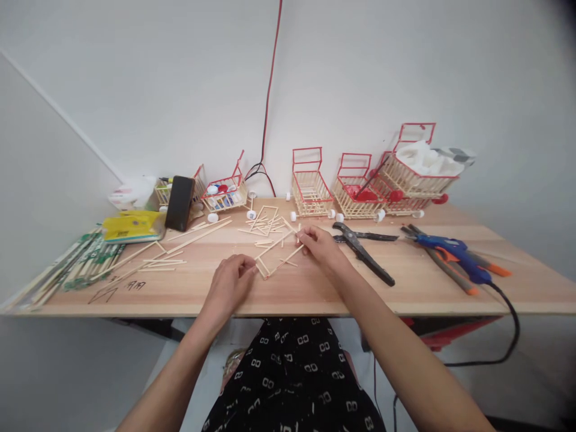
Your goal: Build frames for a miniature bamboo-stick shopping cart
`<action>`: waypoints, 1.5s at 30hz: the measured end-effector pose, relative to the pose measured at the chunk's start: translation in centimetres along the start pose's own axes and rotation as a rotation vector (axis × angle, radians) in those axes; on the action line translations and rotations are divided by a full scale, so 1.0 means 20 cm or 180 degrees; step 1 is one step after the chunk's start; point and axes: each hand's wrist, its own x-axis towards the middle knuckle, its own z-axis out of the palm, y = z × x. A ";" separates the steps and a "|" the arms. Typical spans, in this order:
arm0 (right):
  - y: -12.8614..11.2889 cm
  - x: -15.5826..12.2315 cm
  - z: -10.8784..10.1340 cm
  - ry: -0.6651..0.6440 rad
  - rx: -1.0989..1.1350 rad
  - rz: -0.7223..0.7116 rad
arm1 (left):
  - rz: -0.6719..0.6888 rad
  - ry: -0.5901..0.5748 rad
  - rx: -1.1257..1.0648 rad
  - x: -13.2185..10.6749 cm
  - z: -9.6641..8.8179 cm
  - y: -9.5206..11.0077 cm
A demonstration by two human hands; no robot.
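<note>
A small rectangular frame of thin wooden sticks (279, 255) lies on the wooden table (315, 288) in front of me. My left hand (230, 282) pinches its near left corner with closed fingers. My right hand (320, 245) pinches its far right corner, fingers closed on a stick. Behind the frame lies a scatter of loose sticks and another small stick frame (265, 221).
Black pliers (364, 249) and a blue glue gun (454, 251) with orange-handled tools lie to the right. Several red-and-wood miniature carts (310, 183) line the wall. A dark phone (180, 203), yellow packet (132, 226) and chopstick bundles (76, 261) lie left.
</note>
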 end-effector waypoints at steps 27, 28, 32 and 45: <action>-0.09 -0.03 0.00 0.0289 0.0193 -0.0479 | -0.0744 0.0318 -0.3102 0.07 0.07 0.04; -0.10 -0.03 -0.01 0.0316 0.0095 -0.0516 | -0.0713 0.0347 -0.3026 0.08 0.07 0.03; -0.13 -0.06 -0.01 0.0828 -0.0535 -0.0867 | -0.0543 0.0487 -0.2661 0.10 0.08 0.03; -0.17 -0.20 0.23 -0.0075 -0.0824 -0.0616 | -0.0386 0.0490 -0.2236 0.11 0.13 0.01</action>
